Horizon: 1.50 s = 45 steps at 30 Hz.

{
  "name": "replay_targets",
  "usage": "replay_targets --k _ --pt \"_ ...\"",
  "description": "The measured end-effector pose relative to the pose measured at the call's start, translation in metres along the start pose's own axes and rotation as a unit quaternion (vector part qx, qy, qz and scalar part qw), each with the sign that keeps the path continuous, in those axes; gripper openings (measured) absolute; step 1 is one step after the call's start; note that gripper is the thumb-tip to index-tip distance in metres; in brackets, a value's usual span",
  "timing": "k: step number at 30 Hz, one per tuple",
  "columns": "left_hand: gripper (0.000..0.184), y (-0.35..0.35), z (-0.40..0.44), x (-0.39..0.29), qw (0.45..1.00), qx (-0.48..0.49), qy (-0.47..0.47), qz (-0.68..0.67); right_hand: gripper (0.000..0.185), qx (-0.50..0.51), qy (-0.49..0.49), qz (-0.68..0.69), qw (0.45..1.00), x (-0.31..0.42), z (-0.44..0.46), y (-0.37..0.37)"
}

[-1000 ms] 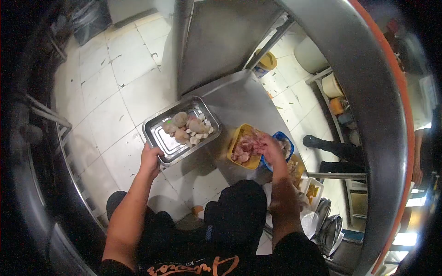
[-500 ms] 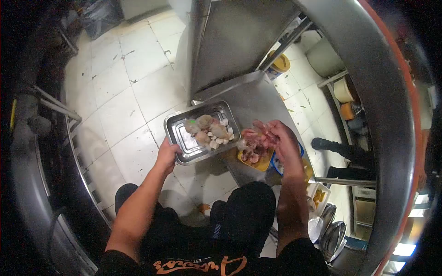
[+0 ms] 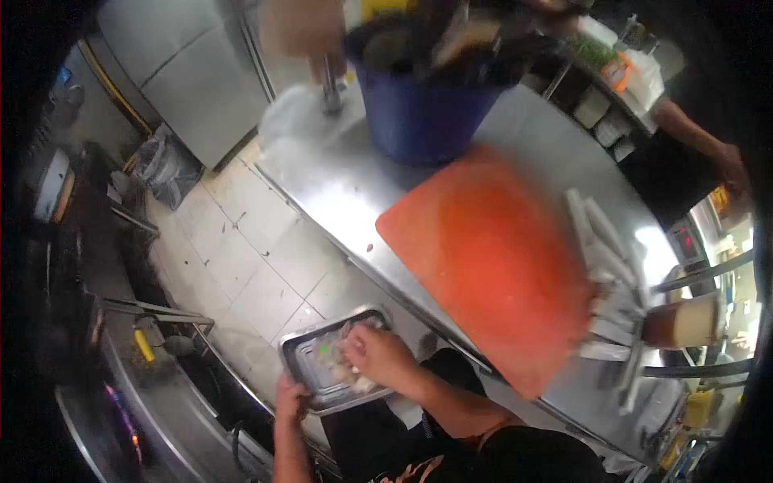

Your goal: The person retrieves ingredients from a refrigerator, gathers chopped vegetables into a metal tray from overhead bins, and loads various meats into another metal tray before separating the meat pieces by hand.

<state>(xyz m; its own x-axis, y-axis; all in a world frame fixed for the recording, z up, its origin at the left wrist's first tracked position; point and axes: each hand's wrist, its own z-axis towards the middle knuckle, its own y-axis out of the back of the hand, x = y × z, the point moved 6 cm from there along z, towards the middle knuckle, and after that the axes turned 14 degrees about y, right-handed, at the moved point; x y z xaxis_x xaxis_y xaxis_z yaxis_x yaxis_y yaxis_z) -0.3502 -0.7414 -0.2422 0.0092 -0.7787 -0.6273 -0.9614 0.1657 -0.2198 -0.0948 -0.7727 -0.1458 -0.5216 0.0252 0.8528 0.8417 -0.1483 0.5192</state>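
My left hand (image 3: 291, 397) grips the left edge of a rectangular metal tray (image 3: 315, 396), its thumb over the rim. Inside the tray, pale round pieces (image 3: 345, 375) lie toward the right side, with a small green spot among them. Over the tray's upper right part is my right hand (image 3: 372, 351), its fingers curled; what they hold is too blurred to make out. The tray is held beside the near edge of a metal table (image 3: 322, 197).
On the table lie an orange cutting board (image 3: 491, 266) and, behind it, a blue bucket (image 3: 427, 113). White utensils or strips (image 3: 600, 241) are at the right. Another person's arm (image 3: 692, 129) shows at the upper right. A bagged bin (image 3: 165, 173) stands on the floor.
The view has swung up to the tabletop with the orange board and bucket. My right hand has moved from the yellow container of meat to over the tray, which my left hand still holds.
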Motion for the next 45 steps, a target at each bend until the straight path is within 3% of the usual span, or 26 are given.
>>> replay_targets --k 2,4,7,9,12,16,17,18,19,20,21,22,24,26,29,32,34,36,40,44,45 --pt "0.058 0.043 -0.052 -0.038 0.992 -0.052 0.005 0.113 0.018 -0.014 -0.002 0.033 0.999 0.046 -0.012 0.016" --pt "0.058 0.029 -0.113 -0.091 0.997 -0.024 -0.021 0.077 0.017 -0.005 0.003 0.043 0.999 0.1 -0.021 0.065" --pt "0.059 0.01 -0.154 -0.134 0.992 -0.001 0.04 0.122 0.016 -0.109 0.024 0.025 0.993 0.151 -0.044 0.142" --pt "0.06 -0.036 -0.172 -0.158 0.991 0.052 0.043 0.117 0.018 -0.146 -0.119 0.273 0.943 0.16 -0.072 0.197" --pt "0.062 -0.126 -0.149 -0.156 0.987 0.126 0.024 0.093 0.018 -0.256 -0.105 0.392 0.877 0.161 -0.101 0.243" --pt "0.047 -0.232 -0.097 -0.138 0.977 0.186 0.031 0.103 0.023 -0.278 -0.06 0.428 0.858 0.125 -0.124 0.277" --pt "0.04 -0.25 -0.075 -0.135 0.966 0.198 -0.03 0.166 0.022 -0.298 -0.046 0.434 0.849 0.125 -0.123 0.283" --pt "0.039 -0.253 -0.036 -0.125 0.944 0.12 -0.075 0.297 0.022 -0.318 -0.035 0.445 0.837 0.123 -0.126 0.286" --pt "0.038 -0.272 -0.056 -0.147 0.922 0.049 -0.212 0.321 0.026 -0.347 -0.076 0.412 0.839 0.099 -0.132 0.286" --pt "0.055 -0.288 -0.083 -0.17 0.816 -0.044 -0.392 0.423 0.026 -0.357 -0.08 0.415 0.833 0.093 -0.135 0.285" --pt "0.048 -0.317 -0.156 -0.207 0.672 -0.183 -0.536 0.476 0.027 -0.366 -0.081 0.418 0.827 0.089 -0.133 0.286" --pt "0.044 -0.34 -0.17 -0.211 0.734 -0.082 -0.48 0.474 0.028 -0.373 -0.083 0.422 0.822 0.083 -0.132 0.287" --pt "0.037 -0.376 -0.188 -0.206 0.821 0.114 -0.344 0.442 0.028 -0.367 -0.074 0.279 0.884 0.072 -0.129 0.289" --pt "0.031 -0.412 -0.216 -0.191 0.81 0.194 -0.268 0.485 0.028 -0.36 -0.042 0.148 0.92 0.093 -0.117 0.293" --pt "0.029 -0.43 -0.188 -0.181 0.755 0.15 -0.338 0.542 0.028 -0.374 -0.014 0.084 0.924 0.08 -0.106 0.289" --pt "0.028 -0.445 -0.17 -0.179 0.757 0.227 -0.327 0.519 0.025 -0.349 -0.021 0.03 0.936 0.052 -0.093 0.294" --pt "0.026 -0.456 -0.158 -0.182 0.708 0.218 -0.366 0.563 0.023 -0.31 -0.059 -0.021 0.949 0.042 -0.091 0.298" --pt "0.024 -0.464 -0.147 -0.178 0.667 0.211 -0.404 0.589 0.023 -0.263 -0.118 -0.094 0.953 0.091 -0.082 0.325" --pt "0.021 -0.479 -0.134 -0.173 0.614 0.192 -0.437 0.628 0.02 -0.269 -0.103 -0.235 0.928 0.077 -0.07 0.324" --pt "0.022 -0.487 -0.119 -0.173 0.603 0.17 -0.394 0.673 0.02 -0.342 -0.118 -0.135 0.922 0.075 -0.075 0.315" --pt "0.023 -0.489 -0.105 -0.173 0.637 0.178 -0.391 0.64 0.02 -0.363 -0.097 -0.132 0.917 0.082 -0.079 0.314"
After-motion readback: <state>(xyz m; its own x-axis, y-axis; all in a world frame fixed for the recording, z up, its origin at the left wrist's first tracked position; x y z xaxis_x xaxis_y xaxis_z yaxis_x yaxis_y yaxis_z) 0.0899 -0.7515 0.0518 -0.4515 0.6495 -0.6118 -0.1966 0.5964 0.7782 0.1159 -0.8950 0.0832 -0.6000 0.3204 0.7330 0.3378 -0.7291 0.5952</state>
